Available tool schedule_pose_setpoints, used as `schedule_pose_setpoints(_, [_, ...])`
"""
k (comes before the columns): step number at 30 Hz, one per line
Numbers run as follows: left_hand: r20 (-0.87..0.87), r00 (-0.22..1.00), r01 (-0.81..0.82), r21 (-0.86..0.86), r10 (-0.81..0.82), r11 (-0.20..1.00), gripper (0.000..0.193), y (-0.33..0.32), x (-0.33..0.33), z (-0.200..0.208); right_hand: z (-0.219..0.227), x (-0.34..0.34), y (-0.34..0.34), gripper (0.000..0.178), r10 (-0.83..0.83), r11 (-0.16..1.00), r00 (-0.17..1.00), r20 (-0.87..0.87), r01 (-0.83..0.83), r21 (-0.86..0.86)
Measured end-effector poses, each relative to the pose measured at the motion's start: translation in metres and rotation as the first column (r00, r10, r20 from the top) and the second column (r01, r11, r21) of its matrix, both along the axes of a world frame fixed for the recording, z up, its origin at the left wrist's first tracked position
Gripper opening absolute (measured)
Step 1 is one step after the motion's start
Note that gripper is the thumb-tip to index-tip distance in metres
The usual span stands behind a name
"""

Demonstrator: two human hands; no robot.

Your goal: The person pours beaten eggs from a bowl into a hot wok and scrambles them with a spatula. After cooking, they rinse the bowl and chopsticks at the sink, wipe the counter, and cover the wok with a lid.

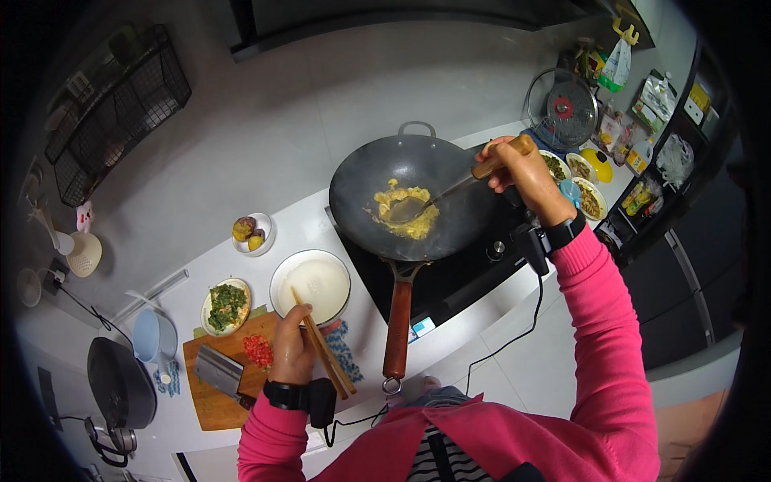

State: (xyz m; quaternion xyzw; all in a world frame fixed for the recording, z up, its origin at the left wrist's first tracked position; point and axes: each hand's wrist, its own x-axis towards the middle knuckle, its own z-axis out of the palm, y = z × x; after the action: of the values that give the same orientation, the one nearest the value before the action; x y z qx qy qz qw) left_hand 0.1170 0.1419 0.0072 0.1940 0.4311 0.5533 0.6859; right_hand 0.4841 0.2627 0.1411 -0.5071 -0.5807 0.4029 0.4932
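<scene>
From far away, I see the wok on the stove, left of the right hand, with food and the end of that hand's ladle in it. Dishes sit to that hand's right. I see the bowl just ahead of the left hand, and to its left the board, with the knife and chopped bits on top.

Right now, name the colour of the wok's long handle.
The long handle is reddish-brown, best seen in head view.
</scene>
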Motion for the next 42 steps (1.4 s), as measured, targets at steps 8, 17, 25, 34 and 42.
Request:
schedule_pose_setpoints(8, [-0.02, 1.0, -0.01, -0.052, 0.009, 0.999, 0.044, 0.004, -0.001, 0.002, 0.046, 0.005, -0.004, 0.027, -0.089, 0.98, 0.972, 0.219, 0.046, 0.195])
schedule_pose_setpoints(17, [-0.005, 1.0, -0.006, -0.065, 0.006, 0.998, 0.044, 0.005, -0.006, 0.0, 0.028, 0.005, 0.001, 0.024, -0.111, 0.976, 0.985, 0.13, 0.084, 0.199])
schedule_pose_setpoints(25, [-0.01, 1.0, -0.025, -0.072, 0.024, 0.997, 0.043, 0.003, -0.007, 0.0, 0.023, -0.007, -0.001, 0.023, -0.075, 0.996, 0.994, 0.079, 0.071, 0.057])
schedule_pose_setpoints(34, [-0.022, 0.999, -0.037, -0.065, 0.036, 0.997, 0.042, 0.002, -0.007, -0.004, 0.008, 0.002, 0.0, 0.026, -0.005, 0.999, 0.996, 0.094, 0.001, 0.043])
schedule_pose_setpoints(42, [0.021, 1.0, 0.001, -0.075, 0.001, 0.997, 0.039, 0.005, -0.003, -0.002, 0.006, -0.017, -0.009, 0.028, 0.07, 0.994, 0.997, -0.018, -0.072, -0.082])
